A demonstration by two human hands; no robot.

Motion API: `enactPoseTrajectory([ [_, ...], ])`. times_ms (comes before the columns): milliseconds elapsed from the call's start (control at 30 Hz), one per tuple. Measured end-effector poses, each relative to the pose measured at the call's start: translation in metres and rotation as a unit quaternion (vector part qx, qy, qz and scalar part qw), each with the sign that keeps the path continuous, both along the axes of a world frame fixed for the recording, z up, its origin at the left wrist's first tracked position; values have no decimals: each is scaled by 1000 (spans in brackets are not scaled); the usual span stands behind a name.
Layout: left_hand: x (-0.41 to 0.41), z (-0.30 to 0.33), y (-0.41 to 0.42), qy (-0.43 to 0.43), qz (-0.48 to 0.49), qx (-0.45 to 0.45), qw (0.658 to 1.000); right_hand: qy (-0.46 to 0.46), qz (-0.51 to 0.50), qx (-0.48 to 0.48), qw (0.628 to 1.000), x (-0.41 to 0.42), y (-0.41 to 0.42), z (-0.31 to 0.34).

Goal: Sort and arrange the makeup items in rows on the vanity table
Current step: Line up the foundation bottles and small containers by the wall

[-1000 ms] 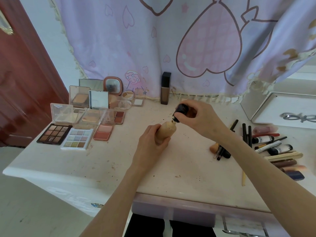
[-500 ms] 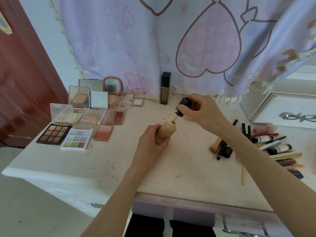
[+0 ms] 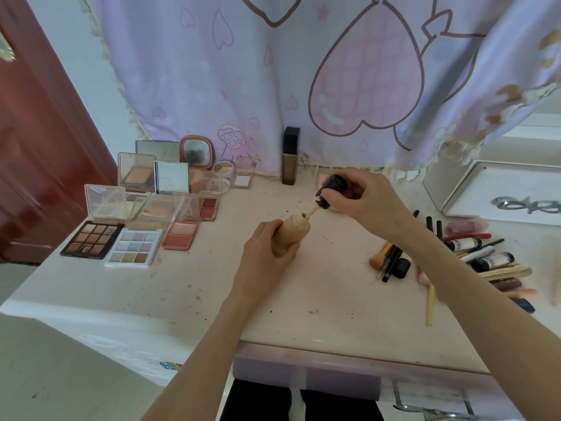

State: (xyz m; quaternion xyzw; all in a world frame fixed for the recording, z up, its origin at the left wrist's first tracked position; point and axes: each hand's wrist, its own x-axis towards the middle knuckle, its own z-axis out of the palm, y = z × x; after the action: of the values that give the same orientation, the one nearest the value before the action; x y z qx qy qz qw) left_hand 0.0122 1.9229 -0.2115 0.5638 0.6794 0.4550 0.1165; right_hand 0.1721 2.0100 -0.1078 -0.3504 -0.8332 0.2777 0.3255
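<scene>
Over the middle of the vanity table [image 3: 188, 302], a person's left hand [image 3: 267, 253] grips a beige foundation bottle [image 3: 293, 233], its long axis tilted up and away toward the right hand [image 3: 361, 199], which pinches the black dropper cap [image 3: 332, 191] just above the bottle's mouth. The cap's pale applicator stem [image 3: 312, 212] slants down with its tip at or just inside the opening (how deep cannot be told), so the stem lies nearly in line with the neck. Open palettes [image 3: 133, 246] sit in rows to the left; brushes and tubes [image 3: 473, 256] lie loose to the right.
</scene>
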Motion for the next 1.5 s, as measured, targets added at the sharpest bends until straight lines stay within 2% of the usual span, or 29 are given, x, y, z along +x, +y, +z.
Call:
enactPoseTrajectory([
  [200, 1, 1, 0, -1, 0, 2, 1000, 14, 0, 1, 1000, -1, 2, 2],
  [633, 1, 1, -1, -6, 5, 12, 1000, -55, 48, 72, 995, -14, -14, 5],
  [1500, 2, 5, -2, -1, -2, 2, 1000, 35, -4, 12, 999, 7, -8, 4],
])
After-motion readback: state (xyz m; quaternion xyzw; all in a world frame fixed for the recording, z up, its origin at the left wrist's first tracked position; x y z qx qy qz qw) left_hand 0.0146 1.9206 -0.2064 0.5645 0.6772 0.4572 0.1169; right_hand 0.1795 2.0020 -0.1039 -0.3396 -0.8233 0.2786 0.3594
